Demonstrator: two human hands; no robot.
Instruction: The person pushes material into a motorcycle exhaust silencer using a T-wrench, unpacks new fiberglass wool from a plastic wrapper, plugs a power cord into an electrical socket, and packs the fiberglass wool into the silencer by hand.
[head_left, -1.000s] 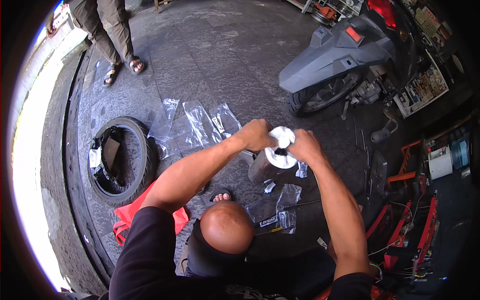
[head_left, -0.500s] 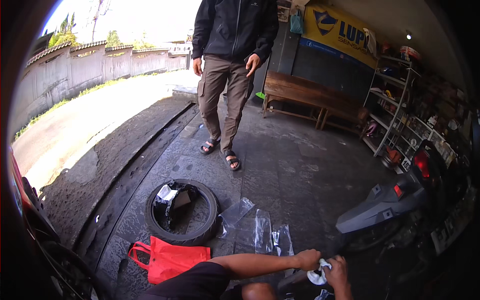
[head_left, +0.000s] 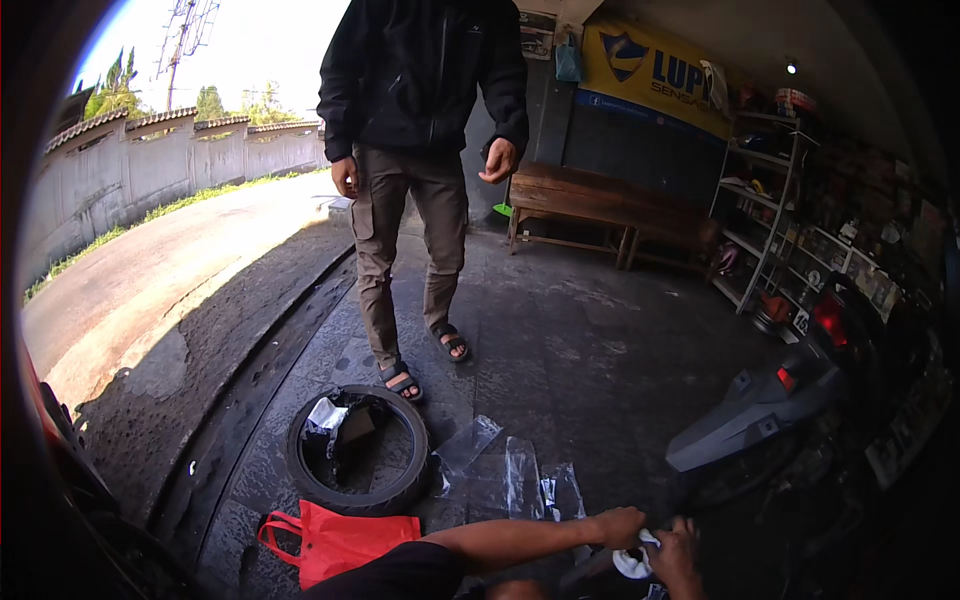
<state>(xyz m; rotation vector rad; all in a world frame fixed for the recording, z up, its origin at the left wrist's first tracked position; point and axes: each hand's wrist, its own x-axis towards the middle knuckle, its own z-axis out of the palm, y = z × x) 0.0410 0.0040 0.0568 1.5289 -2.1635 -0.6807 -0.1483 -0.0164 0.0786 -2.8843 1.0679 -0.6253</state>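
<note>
At the lower right, my left hand (head_left: 620, 527) is closed, its forearm stretching across from the lower left. Beside it my right hand (head_left: 676, 552) has its fingers curled round a white cloth (head_left: 631, 564). The cloth is bunched between my two hands, and a bit of it reaches up to the left hand's fingers. A dark shape under the hands is too dim to make out. Clear plastic bags (head_left: 522, 478) lie flat on the floor just beyond my left forearm.
A tyre (head_left: 405, 478) with black and white wrapping inside lies left of the plastic. Nearer me is a red bag (head_left: 352, 540). A person (head_left: 420, 180) in dark clothes stands behind the tyre. A motorcycle's tail (head_left: 755, 415) juts in at right; a wooden bench (head_left: 600, 205) stands behind.
The standing person has stepped closer, toward the tyre. My view has shifted slightly. Both hands stay together at the white cloth, with only a small shift.
</note>
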